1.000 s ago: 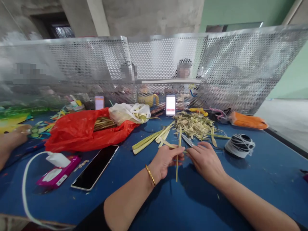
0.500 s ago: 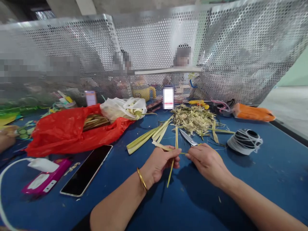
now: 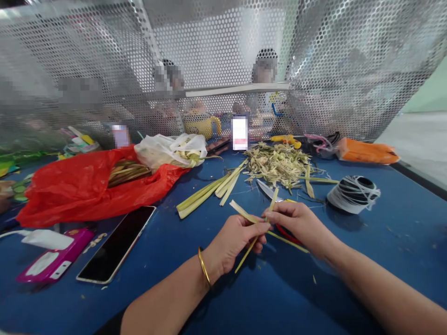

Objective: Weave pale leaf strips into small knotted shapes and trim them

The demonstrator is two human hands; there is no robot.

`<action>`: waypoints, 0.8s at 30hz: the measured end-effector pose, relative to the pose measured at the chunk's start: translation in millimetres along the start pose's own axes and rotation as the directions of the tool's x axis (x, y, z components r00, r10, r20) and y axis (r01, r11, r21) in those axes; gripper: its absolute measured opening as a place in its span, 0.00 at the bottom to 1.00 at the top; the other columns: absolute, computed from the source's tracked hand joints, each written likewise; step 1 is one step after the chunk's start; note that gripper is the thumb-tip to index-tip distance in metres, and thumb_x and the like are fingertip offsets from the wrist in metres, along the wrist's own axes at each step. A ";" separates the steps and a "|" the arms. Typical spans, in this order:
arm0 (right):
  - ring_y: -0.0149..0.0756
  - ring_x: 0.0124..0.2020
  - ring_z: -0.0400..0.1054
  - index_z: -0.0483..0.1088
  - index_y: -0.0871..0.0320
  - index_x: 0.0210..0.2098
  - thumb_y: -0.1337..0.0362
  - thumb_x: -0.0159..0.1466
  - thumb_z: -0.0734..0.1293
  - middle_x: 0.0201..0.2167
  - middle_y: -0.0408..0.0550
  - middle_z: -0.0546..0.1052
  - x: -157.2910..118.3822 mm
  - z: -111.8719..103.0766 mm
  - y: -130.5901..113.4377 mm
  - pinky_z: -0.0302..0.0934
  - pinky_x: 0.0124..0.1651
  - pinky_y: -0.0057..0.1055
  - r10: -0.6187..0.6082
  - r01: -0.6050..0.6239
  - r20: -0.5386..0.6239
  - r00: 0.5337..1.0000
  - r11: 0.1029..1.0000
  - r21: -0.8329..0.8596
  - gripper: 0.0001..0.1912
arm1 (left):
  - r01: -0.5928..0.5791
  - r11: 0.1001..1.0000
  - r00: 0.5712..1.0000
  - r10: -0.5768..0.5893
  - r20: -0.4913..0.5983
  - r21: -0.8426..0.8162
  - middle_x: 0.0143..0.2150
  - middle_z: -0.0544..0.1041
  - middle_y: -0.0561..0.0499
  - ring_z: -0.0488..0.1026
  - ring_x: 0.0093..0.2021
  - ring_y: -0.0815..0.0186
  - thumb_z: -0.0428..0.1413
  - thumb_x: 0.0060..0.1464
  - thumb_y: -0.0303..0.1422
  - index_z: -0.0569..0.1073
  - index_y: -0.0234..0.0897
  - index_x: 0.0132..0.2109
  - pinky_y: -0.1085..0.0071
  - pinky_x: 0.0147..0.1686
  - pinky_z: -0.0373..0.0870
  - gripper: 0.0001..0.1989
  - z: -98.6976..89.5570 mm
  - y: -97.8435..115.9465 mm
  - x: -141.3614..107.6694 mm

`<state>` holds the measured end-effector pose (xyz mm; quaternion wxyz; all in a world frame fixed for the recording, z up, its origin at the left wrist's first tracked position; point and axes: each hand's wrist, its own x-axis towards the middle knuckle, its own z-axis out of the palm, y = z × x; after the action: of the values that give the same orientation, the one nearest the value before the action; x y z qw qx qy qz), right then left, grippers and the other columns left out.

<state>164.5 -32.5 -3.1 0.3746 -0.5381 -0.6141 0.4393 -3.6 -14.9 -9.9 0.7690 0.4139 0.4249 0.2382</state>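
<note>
Between my hands, narrow pale-green leaf strips cross one another. My left hand pinches them at the crossing, and one end slants down below its fingers. My right hand closes thumb and finger on the upright strip just above that crossing. Another strip end stretches right, beneath my right hand. Scissors with a silver blade lie behind my right hand; red and yellow handle parts show around it. Longer leaf strips rest on the blue table beyond my left hand, beside a heap of leaf scraps.
A spool of grey-white thread stands at the right, an orange packet behind it. Leftward lie a red plastic bag, a black-screened phone and a magenta device. A perforated metal screen closes the back, with people behind it.
My right hand has shifted left and up, from the strip end on the right to the upright strip, which now leans right. The camera view has tilted slightly.
</note>
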 end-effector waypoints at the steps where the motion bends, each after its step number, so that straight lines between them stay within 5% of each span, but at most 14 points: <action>1: 0.33 0.27 0.64 0.71 0.59 0.23 0.52 0.57 0.67 0.22 0.43 0.72 -0.7 3.5 0.5 0.57 0.31 0.28 0.052 -0.051 -0.003 0.999 0.994 0.099 0.16 | 0.000 1.000 1.000 0.000 0.007 0.019 0.20 0.69 0.54 0.64 0.18 0.75 0.64 0.43 0.36 0.74 0.31 0.30 0.78 0.21 0.62 0.12 0.6 -0.3 -0.4; 5: 0.28 0.21 0.58 0.69 0.60 0.21 0.53 0.55 0.69 0.17 0.40 0.68 -3.2 15.9 5.6 0.52 0.25 0.27 0.128 -0.100 -0.133 0.983 0.975 0.196 0.16 | -0.041 0.995 0.999 0.038 0.034 0.096 0.18 0.67 0.55 0.63 0.18 0.75 0.65 0.39 0.38 0.75 0.31 0.27 0.77 0.22 0.61 0.13 1.5 0.1 -2.0; 9: 0.28 0.19 0.55 0.65 0.57 0.17 0.55 0.59 0.66 0.14 0.39 0.63 -3.9 13.0 8.1 0.49 0.24 0.28 -0.096 0.035 -0.266 0.959 0.974 -0.224 0.18 | -0.070 0.990 0.997 0.071 -0.009 0.127 0.18 0.67 0.55 0.62 0.19 0.75 0.64 0.39 0.38 0.75 0.31 0.26 0.77 0.22 0.59 0.13 2.4 -0.9 -2.6; 13: 0.36 0.30 0.66 0.70 0.57 0.24 0.58 0.64 0.63 0.25 0.45 0.73 -9.6 0.0 -3.4 0.55 0.37 0.33 -0.497 0.150 -0.371 0.785 0.732 -0.665 0.14 | -0.083 0.986 0.995 0.091 -0.050 0.146 0.19 0.67 0.54 0.61 0.18 0.75 0.62 0.42 0.39 0.76 0.31 0.29 0.76 0.22 0.58 0.14 5.3 -3.9 -2.5; 15: 0.39 0.36 0.67 0.73 0.56 0.32 0.59 0.63 0.64 0.31 0.49 0.75 -13.4 -1.9 -9.4 0.55 0.43 0.37 -0.615 0.217 -0.307 0.726 0.628 -0.747 0.09 | -0.120 0.971 0.991 0.130 -0.037 0.207 0.18 0.67 0.54 0.60 0.17 0.75 0.59 0.45 0.40 0.75 0.31 0.27 0.76 0.21 0.57 0.13 7.4 -5.5 -2.9; 18: 0.40 0.40 0.68 0.73 0.54 0.38 0.60 0.62 0.66 0.36 0.49 0.76 -16.0 3.6 -12.0 0.53 0.52 0.42 -0.614 0.364 -0.083 0.785 0.565 -0.741 0.07 | -0.170 0.931 0.984 0.180 -0.001 0.323 0.16 0.65 0.54 0.59 0.17 0.74 0.55 0.48 0.37 0.70 0.33 0.20 0.76 0.20 0.56 0.14 10.3 -7.9 -4.5; 20: 0.36 0.37 0.69 0.73 0.54 0.35 0.62 0.61 0.67 0.34 0.46 0.76 -15.1 9.3 -9.8 0.50 0.55 0.43 -0.546 0.415 0.016 0.838 0.617 -0.669 0.04 | -0.171 0.897 0.982 0.190 -0.006 0.408 0.14 0.63 0.54 0.59 0.16 0.74 0.54 0.48 0.33 0.67 0.35 0.16 0.76 0.20 0.55 0.15 11.5 -9.5 -5.7; 24: 0.32 0.32 0.69 0.70 0.55 0.27 0.65 0.62 0.67 0.28 0.42 0.75 -12.1 15.7 -5.4 0.57 0.48 0.37 -0.477 0.408 -0.026 0.879 0.777 -0.479 0.06 | -0.193 0.867 0.975 0.221 -0.007 0.459 0.13 0.63 0.55 0.59 0.16 0.73 0.52 0.47 0.33 0.66 0.36 0.16 0.75 0.19 0.54 0.15 12.5 -12.6 -6.1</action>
<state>149.8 -46.9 -3.0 0.3731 -0.4820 -0.7803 0.1400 4.0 -31.6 -14.0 0.6078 0.6183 0.4446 0.2252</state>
